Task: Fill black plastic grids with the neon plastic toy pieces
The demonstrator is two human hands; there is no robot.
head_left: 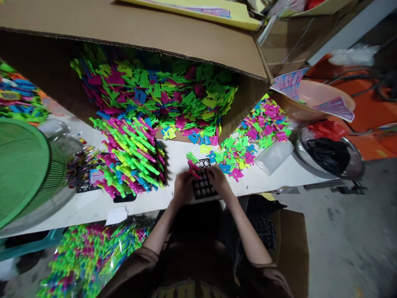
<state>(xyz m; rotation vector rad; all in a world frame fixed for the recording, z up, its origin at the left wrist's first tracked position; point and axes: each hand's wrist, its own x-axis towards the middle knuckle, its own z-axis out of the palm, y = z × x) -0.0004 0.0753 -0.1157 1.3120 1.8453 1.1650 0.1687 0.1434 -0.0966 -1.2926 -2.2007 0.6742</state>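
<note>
A black tray with round cells (204,188) lies on the white table before me. My left hand (183,187) is at its left edge, fingers closed around a pink plastic piece (194,169). A green piece (192,157) stands just above the pink one. My right hand (218,180) rests over the tray's right side with its fingers bent together; what they hold, if anything, is too small to tell. Left of the tray is a dense stack of green, pink, yellow and blue pieces (133,155). Loose small pieces (237,155) lie to the right.
A large cardboard box (186,33) full of colourful pieces opens toward me. A green basket (23,174) stands at far left. On the right are a plastic roll (274,157), a metal bowl with a black bag (328,155) and an orange basin (322,99).
</note>
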